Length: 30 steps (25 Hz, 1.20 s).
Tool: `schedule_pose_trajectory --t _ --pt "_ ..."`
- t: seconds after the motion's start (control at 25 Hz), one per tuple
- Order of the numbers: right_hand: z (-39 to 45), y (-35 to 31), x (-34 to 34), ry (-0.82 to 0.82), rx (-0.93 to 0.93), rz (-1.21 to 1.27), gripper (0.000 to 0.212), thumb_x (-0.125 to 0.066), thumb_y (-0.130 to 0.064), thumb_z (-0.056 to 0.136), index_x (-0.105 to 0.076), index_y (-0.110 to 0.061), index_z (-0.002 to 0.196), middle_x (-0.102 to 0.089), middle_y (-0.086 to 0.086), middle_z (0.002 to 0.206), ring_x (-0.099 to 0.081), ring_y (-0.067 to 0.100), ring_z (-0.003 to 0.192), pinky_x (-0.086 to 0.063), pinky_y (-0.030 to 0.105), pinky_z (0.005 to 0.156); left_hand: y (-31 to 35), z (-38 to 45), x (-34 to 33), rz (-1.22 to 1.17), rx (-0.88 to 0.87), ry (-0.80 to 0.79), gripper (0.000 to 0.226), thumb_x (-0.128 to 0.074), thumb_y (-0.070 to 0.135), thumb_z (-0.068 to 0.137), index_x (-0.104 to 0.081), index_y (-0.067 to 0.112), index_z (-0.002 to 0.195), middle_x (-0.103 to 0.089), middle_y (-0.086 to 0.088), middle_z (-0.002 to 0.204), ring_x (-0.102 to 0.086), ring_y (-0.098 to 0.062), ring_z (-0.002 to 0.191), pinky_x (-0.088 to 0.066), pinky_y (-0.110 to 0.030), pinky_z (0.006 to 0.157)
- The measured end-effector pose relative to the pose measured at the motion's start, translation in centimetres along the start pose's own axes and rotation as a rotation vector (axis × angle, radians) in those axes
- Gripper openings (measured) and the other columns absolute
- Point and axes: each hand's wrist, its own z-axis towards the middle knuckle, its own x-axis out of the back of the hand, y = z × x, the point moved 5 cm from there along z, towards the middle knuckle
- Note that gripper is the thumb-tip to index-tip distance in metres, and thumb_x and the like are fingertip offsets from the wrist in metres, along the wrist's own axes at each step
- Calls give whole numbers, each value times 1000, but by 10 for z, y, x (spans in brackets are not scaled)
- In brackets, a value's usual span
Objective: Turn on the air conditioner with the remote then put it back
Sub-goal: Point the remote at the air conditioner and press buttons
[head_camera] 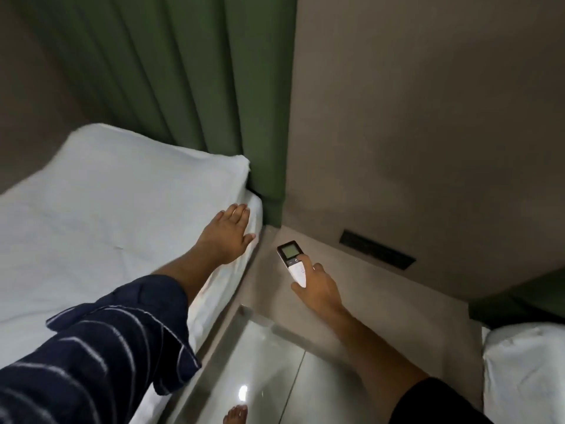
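A white remote (pixel 292 263) with a grey screen at its top is in my right hand (pixel 319 287), held over the beige bedside ledge (pixel 266 280). My thumb lies on the buttons just below the screen, and the screen end points away from me toward the wall. My left hand (pixel 227 234) rests flat with fingers spread on the edge of the white bed (pixel 91 215), left of the remote. No air conditioner is in view.
Green curtain (pixel 183 87) hangs behind the bed. A beige wall (pixel 428 133) carries a dark socket strip (pixel 377 248) just right of the remote. A second white bed corner (pixel 526 368) sits at the right. Glossy floor tiles (pixel 275 377) and a bare foot (pixel 235 416) lie below.
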Motion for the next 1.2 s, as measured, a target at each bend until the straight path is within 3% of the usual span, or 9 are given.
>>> schedule_pose_trajectory --t 0.28,0.4,0.6,0.8,1.0,1.2 --pt "-80 -294 180 171 593 18 57 -50 -38 81 -33 -36 135 -54 10 103 -60 35 88 -47 35 71 -140 -197 254 66 433 296 69 -20 47 100 -4 9 156 -1 -7 165 -2 -23 152 -8 -38 122" --pt "-167 -428 231 201 891 37 50 -50 -37 80 -33 -37 128 -51 7 95 -57 32 77 -44 32 63 -194 -342 332 140 672 378 69 -21 45 100 -5 7 155 -2 -8 165 -2 -23 152 -8 -38 123" --pt "-328 -602 265 215 1272 108 47 -50 -41 80 -36 -35 124 -57 9 93 -59 32 83 -43 30 64 -244 -580 408 284 1017 477 69 -23 45 100 -7 6 155 -4 -9 164 -4 -24 152 -10 -38 123" --pt "-484 -721 272 139 1480 271 34 -50 -34 76 -40 -32 109 -53 7 74 -50 27 60 -32 25 45 -267 -786 442 342 1284 490 69 -20 46 100 -4 7 155 -1 -8 165 -2 -23 152 -8 -38 124" --pt "-605 -795 280 43 1550 396 26 -53 -29 73 -42 -31 97 -57 9 74 -50 28 55 -44 30 52 -267 -928 457 381 1447 502 69 -20 46 100 -3 7 155 0 -8 165 0 -23 152 -7 -38 123" --pt "-661 -828 295 20 1555 544 23 -54 -27 75 -44 -30 96 -58 5 77 -59 29 60 -62 45 61 -259 -984 465 385 1507 542 70 -21 46 100 -3 6 155 0 -9 164 0 -23 152 -6 -38 123"
